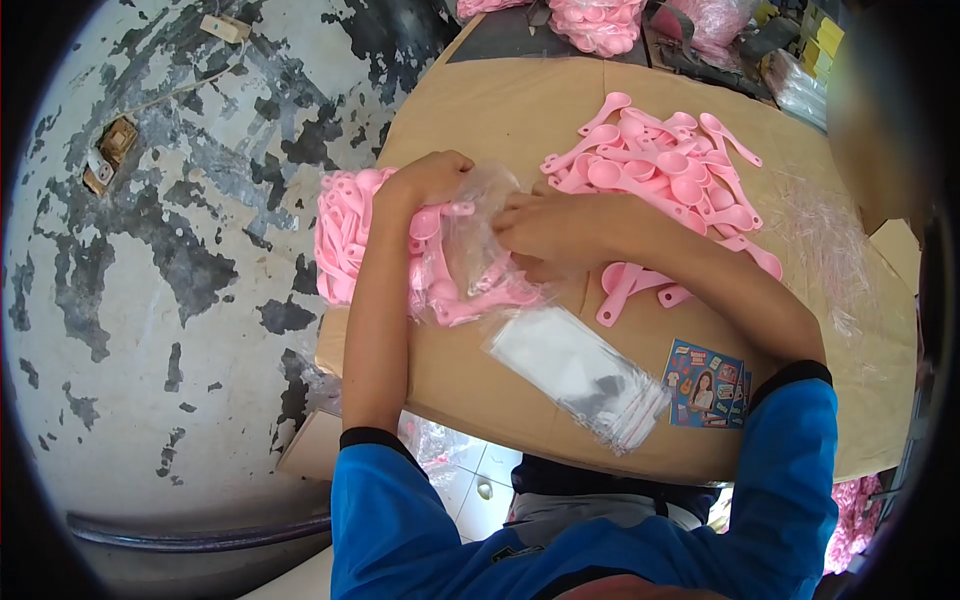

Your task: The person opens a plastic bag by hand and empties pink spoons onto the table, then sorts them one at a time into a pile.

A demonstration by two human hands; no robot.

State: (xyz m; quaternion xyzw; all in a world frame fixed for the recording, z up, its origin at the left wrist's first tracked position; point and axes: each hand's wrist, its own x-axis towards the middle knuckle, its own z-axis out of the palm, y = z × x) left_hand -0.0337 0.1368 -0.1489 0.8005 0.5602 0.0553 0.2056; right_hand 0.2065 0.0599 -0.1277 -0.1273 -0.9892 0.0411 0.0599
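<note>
Both forearms reach forward over the brown cardboard sheet [500, 120]. The left hand [425, 180] and right hand [545, 232], fingers curled, grip a clear plastic bag of pink plastic spoons [470, 265] between them at the sheet's left. A loose heap of pink spoons [665, 170] lies far right.

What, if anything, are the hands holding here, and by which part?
A clear bag with pink spoons inside: left hand at its top left edge, right hand at its right edge.
</note>
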